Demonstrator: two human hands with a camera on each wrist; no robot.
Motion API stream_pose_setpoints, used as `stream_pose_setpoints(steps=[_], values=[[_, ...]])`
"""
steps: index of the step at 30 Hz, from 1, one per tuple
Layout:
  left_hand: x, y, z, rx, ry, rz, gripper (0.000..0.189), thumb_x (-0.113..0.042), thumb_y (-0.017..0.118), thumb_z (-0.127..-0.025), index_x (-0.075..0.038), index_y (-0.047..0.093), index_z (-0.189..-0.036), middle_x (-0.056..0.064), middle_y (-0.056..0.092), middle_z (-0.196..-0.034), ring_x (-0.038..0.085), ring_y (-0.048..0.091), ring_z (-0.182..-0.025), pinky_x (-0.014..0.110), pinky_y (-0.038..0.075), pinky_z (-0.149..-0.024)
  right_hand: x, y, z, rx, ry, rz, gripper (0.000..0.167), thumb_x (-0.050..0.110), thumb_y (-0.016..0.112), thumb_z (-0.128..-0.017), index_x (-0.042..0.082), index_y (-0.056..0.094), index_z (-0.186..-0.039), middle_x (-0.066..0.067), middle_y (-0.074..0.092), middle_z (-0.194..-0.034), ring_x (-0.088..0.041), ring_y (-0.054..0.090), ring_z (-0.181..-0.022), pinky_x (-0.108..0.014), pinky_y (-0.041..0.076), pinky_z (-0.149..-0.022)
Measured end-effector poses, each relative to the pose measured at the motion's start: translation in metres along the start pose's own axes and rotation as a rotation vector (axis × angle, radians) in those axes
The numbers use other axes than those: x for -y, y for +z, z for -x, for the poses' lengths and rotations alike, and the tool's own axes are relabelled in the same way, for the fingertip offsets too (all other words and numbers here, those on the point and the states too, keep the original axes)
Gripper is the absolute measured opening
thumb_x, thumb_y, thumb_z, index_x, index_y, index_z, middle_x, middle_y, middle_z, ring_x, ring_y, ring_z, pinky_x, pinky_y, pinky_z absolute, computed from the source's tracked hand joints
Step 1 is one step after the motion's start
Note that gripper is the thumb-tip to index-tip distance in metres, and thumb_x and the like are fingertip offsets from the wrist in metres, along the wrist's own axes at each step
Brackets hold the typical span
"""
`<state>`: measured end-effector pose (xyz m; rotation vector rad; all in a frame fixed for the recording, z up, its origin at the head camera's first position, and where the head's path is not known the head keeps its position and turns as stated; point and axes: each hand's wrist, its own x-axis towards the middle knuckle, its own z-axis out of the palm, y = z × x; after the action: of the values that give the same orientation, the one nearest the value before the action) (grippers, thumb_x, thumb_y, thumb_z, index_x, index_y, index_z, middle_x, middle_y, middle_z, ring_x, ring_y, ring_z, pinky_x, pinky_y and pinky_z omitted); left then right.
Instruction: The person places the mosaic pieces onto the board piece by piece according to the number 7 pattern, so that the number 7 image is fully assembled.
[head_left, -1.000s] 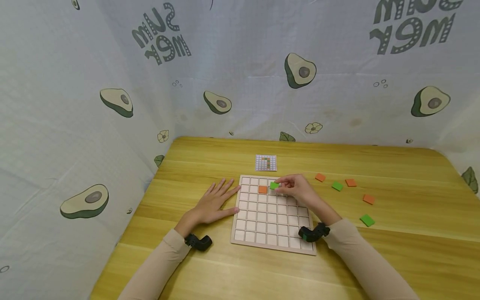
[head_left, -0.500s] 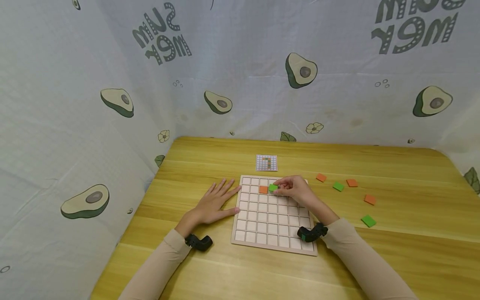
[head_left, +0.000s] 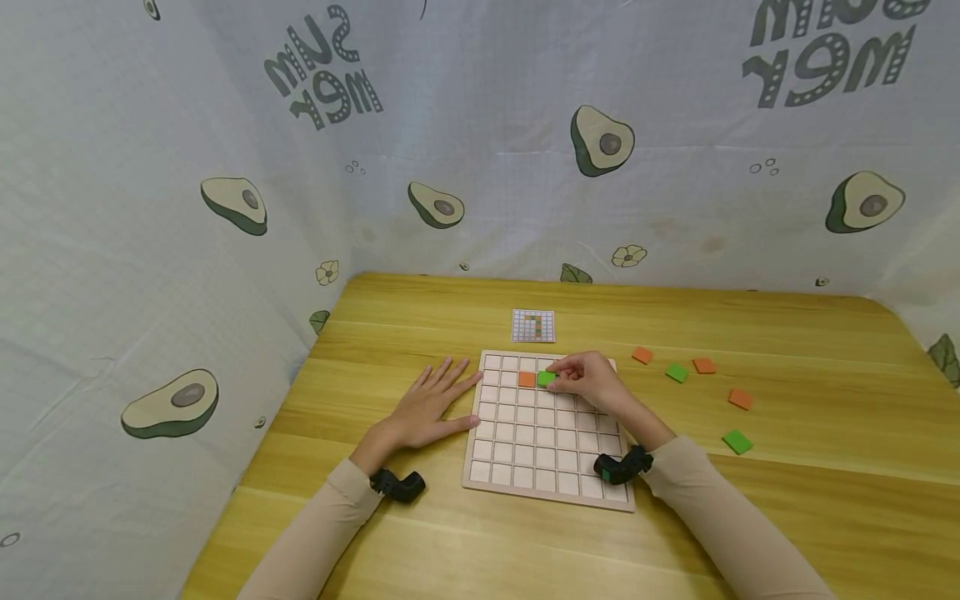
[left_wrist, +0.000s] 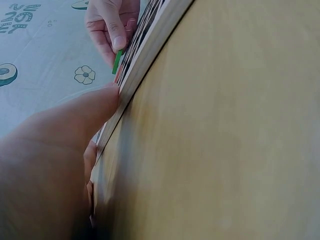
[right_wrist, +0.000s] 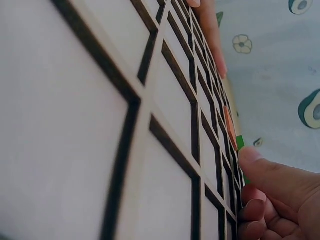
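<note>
On the wooden grid board (head_left: pixel 525 433), second row from the far edge, fourth column from the left: a green square tile (head_left: pixel 545 379), pinched between thumb and fingers of my right hand (head_left: pixel 592 379). It is just beside the orange square tile (head_left: pixel 527 379) in the third column; cannot tell whether the green one sits fully down in its cell. My left hand (head_left: pixel 423 412) rests on the tabletop (head_left: pixel 450 542), fingers spread apart, thumb tip touching the board's left edge. Past the far edge, near it, a small pattern card (head_left: pixel 533 326) with a printed grid, some squares orange and green. Right of the board: three loose orange tiles (head_left: pixel 703 366) and two loose green tiles (head_left: pixel 677 373), scattered, none touching.
</note>
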<state>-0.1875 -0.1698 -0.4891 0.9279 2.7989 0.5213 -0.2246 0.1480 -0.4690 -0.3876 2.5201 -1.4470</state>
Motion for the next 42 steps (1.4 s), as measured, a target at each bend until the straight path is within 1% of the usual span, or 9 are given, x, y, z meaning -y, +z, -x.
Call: stream_pose_setpoints(steps=[5, 11, 18, 31, 38, 42], values=[[0.0, 0.0, 0.0, -0.011, 0.006, -0.003, 0.074, -0.059, 0.043, -0.101, -0.025, 0.018, -0.162, 0.007, 0.007, -0.167, 0.031, -0.001, -0.152, 0.053, -0.001, -0.12, 0.0, 0.0, 0.001, 0.004, 0.003, 0.0, 0.023, 0.002, 0.076, -0.087, -0.008, 0.073, -0.107, -0.003, 0.056, -0.075, -0.016, 0.045, -0.068, -0.021, 0.037, -0.056], [0.0, 0.0, 0.0, -0.001, -0.003, -0.002, 0.074, -0.06, 0.042, -0.101, -0.026, 0.016, -0.162, 0.006, 0.005, -0.167, 0.03, -0.002, -0.152, 0.051, -0.002, -0.12, -0.002, 0.0, 0.001, 0.009, -0.015, 0.014, 0.022, 0.001, 0.076, -0.087, -0.008, 0.073, -0.107, -0.004, 0.056, -0.074, -0.017, 0.045, -0.067, -0.022, 0.036, -0.055], [0.0, -0.001, -0.001, 0.006, -0.002, -0.017, 0.075, -0.06, 0.043, -0.1, -0.026, 0.017, -0.162, 0.006, 0.005, -0.167, 0.029, -0.002, -0.152, 0.051, -0.002, -0.12, -0.002, 0.0, 0.001, 0.015, -0.039, 0.037, 0.023, 0.001, 0.077, -0.086, -0.008, 0.073, -0.106, -0.004, 0.057, -0.072, -0.015, 0.045, -0.064, -0.022, 0.037, -0.056], [0.001, 0.0, -0.003, 0.013, -0.008, -0.024, 0.075, -0.062, 0.041, -0.1, -0.028, 0.015, -0.162, 0.004, 0.003, -0.167, 0.026, -0.004, -0.152, 0.049, -0.003, -0.12, 0.0, -0.002, 0.001, 0.025, -0.023, 0.032, 0.026, 0.0, 0.078, -0.085, -0.009, 0.072, -0.109, -0.006, 0.059, -0.074, -0.017, 0.046, -0.066, -0.022, 0.038, -0.056], [0.0, 0.0, -0.002, 0.022, -0.015, -0.019, 0.075, -0.062, 0.041, -0.1, -0.027, 0.014, -0.162, 0.005, 0.002, -0.167, 0.027, -0.004, -0.152, 0.05, -0.003, -0.12, -0.001, -0.004, 0.004, 0.003, -0.057, 0.006, 0.026, 0.0, 0.077, -0.085, -0.01, 0.072, -0.108, -0.007, 0.064, -0.079, -0.017, 0.051, -0.068, -0.021, 0.043, -0.057], [0.001, 0.0, -0.001, 0.022, -0.014, -0.02, 0.075, -0.062, 0.041, -0.101, -0.028, 0.014, -0.162, 0.005, 0.003, -0.167, 0.027, -0.004, -0.152, 0.051, -0.003, -0.12, -0.001, -0.01, 0.004, -0.029, -0.05, -0.021, 0.026, 0.002, 0.077, -0.087, -0.009, 0.072, -0.11, -0.008, 0.065, -0.08, -0.017, 0.055, -0.069, -0.021, 0.045, -0.056]])
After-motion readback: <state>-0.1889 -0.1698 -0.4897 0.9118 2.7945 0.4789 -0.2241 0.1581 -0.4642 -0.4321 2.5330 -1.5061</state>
